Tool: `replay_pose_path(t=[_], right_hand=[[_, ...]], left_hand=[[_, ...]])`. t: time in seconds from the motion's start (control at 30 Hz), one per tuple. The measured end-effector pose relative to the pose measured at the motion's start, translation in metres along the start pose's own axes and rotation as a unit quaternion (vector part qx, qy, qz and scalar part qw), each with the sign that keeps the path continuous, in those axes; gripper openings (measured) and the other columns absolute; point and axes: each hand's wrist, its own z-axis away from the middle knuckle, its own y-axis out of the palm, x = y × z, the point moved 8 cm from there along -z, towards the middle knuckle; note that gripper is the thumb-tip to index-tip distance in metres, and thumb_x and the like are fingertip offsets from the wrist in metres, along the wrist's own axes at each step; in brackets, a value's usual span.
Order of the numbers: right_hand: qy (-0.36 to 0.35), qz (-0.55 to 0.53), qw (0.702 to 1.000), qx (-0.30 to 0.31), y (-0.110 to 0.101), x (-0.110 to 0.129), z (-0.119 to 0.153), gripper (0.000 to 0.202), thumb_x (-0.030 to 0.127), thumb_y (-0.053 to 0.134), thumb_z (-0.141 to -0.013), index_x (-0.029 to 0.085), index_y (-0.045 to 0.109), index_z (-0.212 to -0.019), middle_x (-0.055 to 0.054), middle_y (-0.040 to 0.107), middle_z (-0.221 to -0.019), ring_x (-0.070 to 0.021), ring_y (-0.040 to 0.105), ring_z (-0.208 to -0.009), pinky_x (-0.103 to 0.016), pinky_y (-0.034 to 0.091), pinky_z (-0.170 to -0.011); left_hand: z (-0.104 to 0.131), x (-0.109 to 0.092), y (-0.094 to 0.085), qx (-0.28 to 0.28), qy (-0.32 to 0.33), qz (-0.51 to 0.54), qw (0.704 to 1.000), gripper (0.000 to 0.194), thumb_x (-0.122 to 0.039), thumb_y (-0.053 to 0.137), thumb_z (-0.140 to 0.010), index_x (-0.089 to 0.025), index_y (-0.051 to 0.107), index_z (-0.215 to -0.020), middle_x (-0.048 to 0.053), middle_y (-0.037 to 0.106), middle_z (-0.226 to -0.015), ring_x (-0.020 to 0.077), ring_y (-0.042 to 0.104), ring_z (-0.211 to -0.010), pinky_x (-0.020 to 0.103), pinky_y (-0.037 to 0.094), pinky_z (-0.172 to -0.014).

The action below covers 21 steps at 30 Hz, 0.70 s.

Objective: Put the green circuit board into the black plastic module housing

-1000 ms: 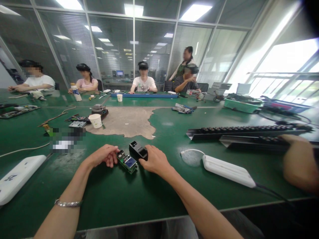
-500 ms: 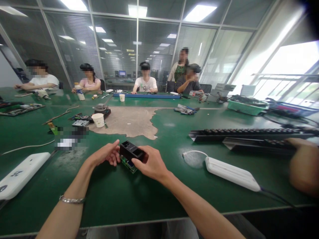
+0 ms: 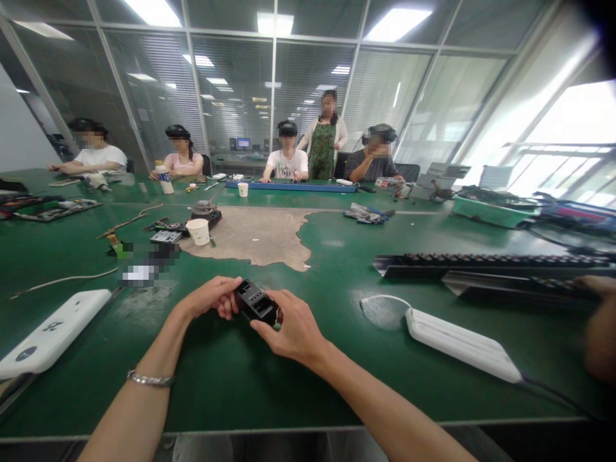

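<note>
A small black plastic housing point(image 3: 257, 300) with rectangular cut-outs in its top is between my two hands, just above the green table. My right hand point(image 3: 297, 327) grips its right end, thumb at the near side and fingers behind. At the other end, my left hand point(image 3: 212, 300) has its thumb on the upper corner and its fingers curled against the side. A bit of pale wire or board edge shows by my right fingers. The underside of the housing is hidden.
White power banks or strips lie at left point(image 3: 58, 330) and right point(image 3: 462, 343). Dark metal rails point(image 3: 457, 266) stretch to the right, near another person's blurred hand point(image 3: 599, 321). Ahead are a paper cup point(image 3: 198, 232) and a brown sheet point(image 3: 260, 234). Several people are across the table.
My left hand has closed in on the housing's left end. The green circuit board seen under the housing is now hidden. The standing person across the table has moved left.
</note>
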Motion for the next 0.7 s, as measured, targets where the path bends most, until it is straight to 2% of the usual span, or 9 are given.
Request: replay_pose_path(t=[0.13,0.3,0.5,0.63,0.7], right_hand=[[0.003,-0.001,1.000,0.005,0.003,-0.003,0.001,0.046,0.043,0.068,-0.079,0.019,0.057,-0.117,-0.008,0.064,-0.100,-0.0227,0.059,-0.089,-0.034,0.047,-0.080],[0.012,0.003,1.000,0.013,0.009,-0.009,0.002,0.036,0.038,0.066,-0.079,0.018,0.059,-0.108,-0.006,0.065,-0.092,-0.0220,0.060,-0.086,-0.033,0.047,-0.080],[0.013,0.011,0.999,0.048,0.016,-0.013,0.003,0.037,0.037,0.068,-0.077,0.018,0.060,-0.107,-0.007,0.064,-0.095,-0.0223,0.060,-0.089,-0.033,0.047,-0.082],[0.016,0.006,0.999,0.046,0.016,-0.014,0.004,0.043,0.042,0.069,-0.077,0.018,0.059,-0.112,-0.008,0.064,-0.099,-0.0230,0.059,-0.091,-0.034,0.046,-0.083],[0.012,0.000,0.999,0.042,0.016,-0.013,0.004,0.039,0.041,0.069,-0.078,0.018,0.061,-0.108,-0.007,0.064,-0.095,-0.0224,0.059,-0.089,-0.033,0.046,-0.082]], left_hand=[[0.001,0.000,0.000,-0.004,-0.010,-0.008,1.000,0.059,-0.069,0.052,-0.085,-0.011,0.064,-0.081,0.010,0.070,-0.065,0.0167,0.066,-0.050,0.023,0.047,-0.045],[0.003,-0.001,0.002,0.003,-0.009,-0.033,0.999,0.057,-0.068,0.051,-0.086,-0.012,0.061,-0.088,0.010,0.071,-0.067,0.0172,0.067,-0.051,0.023,0.048,-0.045],[0.004,-0.006,0.004,0.011,0.013,-0.098,0.995,0.057,-0.065,0.054,-0.086,-0.012,0.061,-0.106,0.002,0.065,-0.055,0.0124,0.058,-0.039,0.016,0.035,-0.034],[0.004,-0.005,0.003,0.006,0.008,-0.091,0.996,0.057,-0.064,0.054,-0.086,-0.013,0.060,-0.111,0.004,0.068,-0.062,0.0136,0.062,-0.044,0.018,0.043,-0.039],[0.002,-0.003,0.002,0.001,0.003,-0.072,0.997,0.057,-0.065,0.053,-0.086,-0.012,0.060,-0.108,0.005,0.069,-0.064,0.0137,0.063,-0.046,0.018,0.045,-0.040]])
